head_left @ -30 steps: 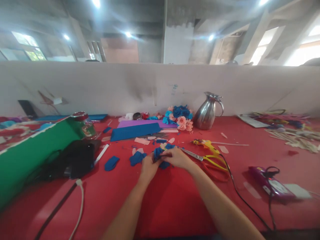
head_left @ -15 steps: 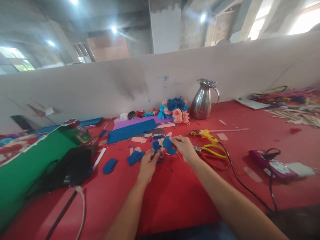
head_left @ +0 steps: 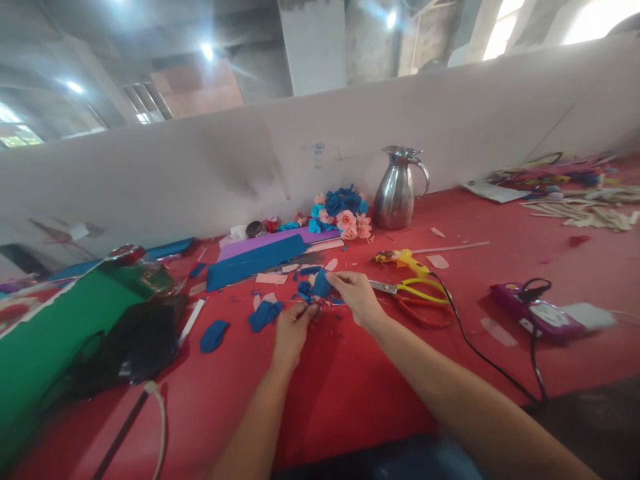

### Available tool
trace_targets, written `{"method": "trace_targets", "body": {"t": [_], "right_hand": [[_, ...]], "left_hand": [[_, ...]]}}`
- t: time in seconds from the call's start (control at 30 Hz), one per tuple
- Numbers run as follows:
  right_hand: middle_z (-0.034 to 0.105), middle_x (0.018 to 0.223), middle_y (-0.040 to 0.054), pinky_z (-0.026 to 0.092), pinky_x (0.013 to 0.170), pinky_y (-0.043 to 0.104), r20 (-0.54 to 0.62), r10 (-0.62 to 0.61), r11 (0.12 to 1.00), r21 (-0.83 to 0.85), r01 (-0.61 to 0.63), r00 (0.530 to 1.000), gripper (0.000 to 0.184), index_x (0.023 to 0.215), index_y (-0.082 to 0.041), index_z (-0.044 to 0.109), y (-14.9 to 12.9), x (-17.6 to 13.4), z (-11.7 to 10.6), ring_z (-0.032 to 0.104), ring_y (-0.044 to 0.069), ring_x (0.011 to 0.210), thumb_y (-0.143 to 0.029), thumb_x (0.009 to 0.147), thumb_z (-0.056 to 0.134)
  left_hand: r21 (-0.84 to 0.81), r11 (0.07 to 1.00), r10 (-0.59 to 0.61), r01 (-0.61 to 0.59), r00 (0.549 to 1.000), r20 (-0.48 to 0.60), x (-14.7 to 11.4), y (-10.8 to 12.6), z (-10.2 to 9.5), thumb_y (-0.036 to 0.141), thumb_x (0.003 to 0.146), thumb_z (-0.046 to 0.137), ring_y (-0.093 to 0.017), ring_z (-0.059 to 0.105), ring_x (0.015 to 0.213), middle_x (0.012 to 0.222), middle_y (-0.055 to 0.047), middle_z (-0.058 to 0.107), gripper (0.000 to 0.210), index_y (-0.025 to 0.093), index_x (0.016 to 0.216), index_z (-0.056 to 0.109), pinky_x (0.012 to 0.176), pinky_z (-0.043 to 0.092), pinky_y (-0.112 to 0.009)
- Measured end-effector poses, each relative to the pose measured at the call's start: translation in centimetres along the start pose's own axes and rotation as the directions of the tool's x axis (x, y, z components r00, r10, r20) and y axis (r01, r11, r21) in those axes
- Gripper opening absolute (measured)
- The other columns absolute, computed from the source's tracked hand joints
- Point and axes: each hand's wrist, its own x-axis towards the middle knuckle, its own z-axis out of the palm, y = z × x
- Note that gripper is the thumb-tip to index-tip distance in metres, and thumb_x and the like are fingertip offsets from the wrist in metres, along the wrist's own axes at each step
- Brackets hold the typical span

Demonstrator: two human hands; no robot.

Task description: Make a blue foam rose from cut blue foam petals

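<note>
Closed around the base of a small blue paper flower [head_left: 303,290], my left hand [head_left: 291,331] holds it just above the red table. A blue paper petal [head_left: 321,285] is pinched between thumb and finger of my right hand [head_left: 356,295]. The petal stands close beside the flower; whether they touch I cannot tell. Left of my left hand lie loose blue petals [head_left: 265,315] and another blue petal [head_left: 214,336]. Pink paper pieces [head_left: 271,278] and small scraps surround the work. To the right of my right hand are yellow-handled scissors [head_left: 423,291] and a yellow glue gun [head_left: 404,259].
A steel jug [head_left: 395,193] and a blue and pink paper bouquet [head_left: 346,219] stand by the white partition [head_left: 200,173]. Blue crepe paper [head_left: 255,262] lies before them. A purple power strip [head_left: 543,317] with cords sits right; a green box [head_left: 65,340] and black bag [head_left: 155,340] are left.
My right hand has brought the blue petal nearer to the flower and turned it more upright. My left hand keeps its hold. The whole view has shifted slightly.
</note>
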Motion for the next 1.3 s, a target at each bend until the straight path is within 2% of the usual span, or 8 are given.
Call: {"method": "trace_targets", "body": {"t": [0.13,0.4,0.63,0.93,1.1,1.3], "right_hand": [[0.068,0.062,0.0024,0.049,0.061,0.029,0.008,-0.022,1.0,-0.021,0.022,1.0,0.037,0.071,-0.016,0.074,0.5,-0.1,0.4,0.06,0.016,0.058,-0.052,0.068,0.066],[0.066,0.062,0.002,0.049,0.06,0.028,0.051,-0.086,0.995,-0.055,0.088,0.995,0.033,0.068,-0.016,0.073,1.1,-0.4,0.8,0.059,0.016,0.058,-0.047,0.074,0.062],[0.067,0.062,0.0024,0.049,0.06,0.028,0.052,-0.103,0.987,-0.116,0.108,0.993,0.038,0.071,-0.017,0.074,1.6,-0.3,0.9,0.062,0.019,0.064,-0.052,0.075,0.06],[0.067,0.06,0.0018,0.05,0.06,0.029,0.06,-0.094,0.986,-0.135,0.101,0.994,0.043,0.077,-0.017,0.075,1.7,-0.5,1.1,0.062,0.019,0.063,-0.056,0.075,0.059],[0.069,0.065,0.003,0.051,0.063,0.03,0.046,-0.097,0.984,-0.144,0.102,0.994,0.042,0.078,-0.017,0.075,1.5,-0.8,1.2,0.063,0.02,0.067,-0.055,0.076,0.059],[0.07,0.069,0.0036,0.051,0.065,0.03,0.083,-0.082,0.988,-0.123,0.092,0.993,0.036,0.078,-0.018,0.073,1.2,-1.1,1.3,0.064,0.02,0.071,-0.05,0.077,0.059]], "left_hand": [[-0.04,0.999,0.004,-0.004,1.0,0.001,0.0,-0.2,0.2,0.043,0.065,0.069,-0.014,0.05,0.057,0.056,0.0,0.059,0.029,0.016,0.056,0.064,0.057,0.036,-0.025],[-0.047,0.999,-0.006,0.007,1.0,0.014,-0.2,0.4,0.5,0.04,0.065,0.069,-0.014,0.05,0.057,0.055,0.001,0.059,0.026,0.016,0.054,0.065,0.058,0.038,-0.025],[-0.012,1.0,-0.026,0.026,1.0,-0.001,-0.3,0.3,0.5,0.038,0.065,0.069,-0.012,0.044,0.053,0.052,0.003,0.055,0.027,0.016,0.051,0.061,0.055,0.033,-0.024],[-0.03,0.999,-0.042,0.042,0.999,0.017,-0.1,-0.3,0.6,0.039,0.064,0.069,-0.012,0.045,0.054,0.052,0.003,0.056,0.026,0.015,0.055,0.062,0.056,0.033,-0.024],[-0.041,0.998,-0.055,0.056,0.998,0.024,-0.1,-0.2,0.6,0.038,0.063,0.069,-0.013,0.049,0.055,0.052,0.001,0.057,0.024,0.015,0.055,0.063,0.058,0.035,-0.024],[-0.061,0.997,-0.042,0.043,0.999,0.024,0.0,-0.3,0.5,0.039,0.062,0.069,-0.014,0.05,0.055,0.052,0.001,0.058,0.025,0.016,0.054,0.062,0.059,0.037,-0.026]]}}
